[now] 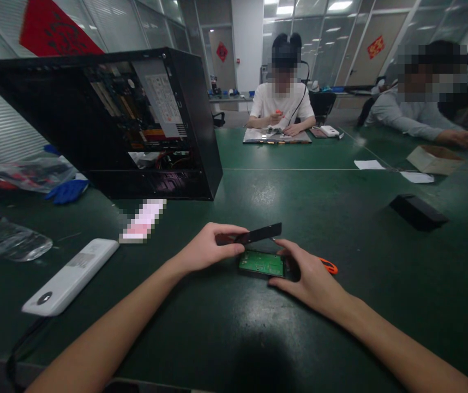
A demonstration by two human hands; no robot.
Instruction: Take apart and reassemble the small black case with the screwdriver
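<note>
1. Okay, nearest stuff first: green circuit board sitting in a shallow black casing, dead ahead over the green tabletop, right between both hands. Long axis running side to side. Flat on the table or lifted a touch? Can't tell.

2. Right hand definitely the closer one, curved in a loose C around the casing's right end. Thumb along the near edge, index finger raised near the far side, other fingers mostly hidden. Looks like a light grip on the casing.

3. Just past the right hand, partly hidden by it: orange handle of some sort on the table.

4. Left hand beyond the board's left end, pinched nearly closed on a flat black strip. Strip above and past the board, apart from it at the right end, long axis also sideways but tilted up to the right. So roughly lengthwise alike, not quite parallel. Right index fingertip touching the strip or only near it: can't tell.

5. Farther right, black block, well apart from both hands.

6. Beyond on the left, computer tower with its side open.

7. Way across the table, person in a white top, busy with some flat panel.
</note>
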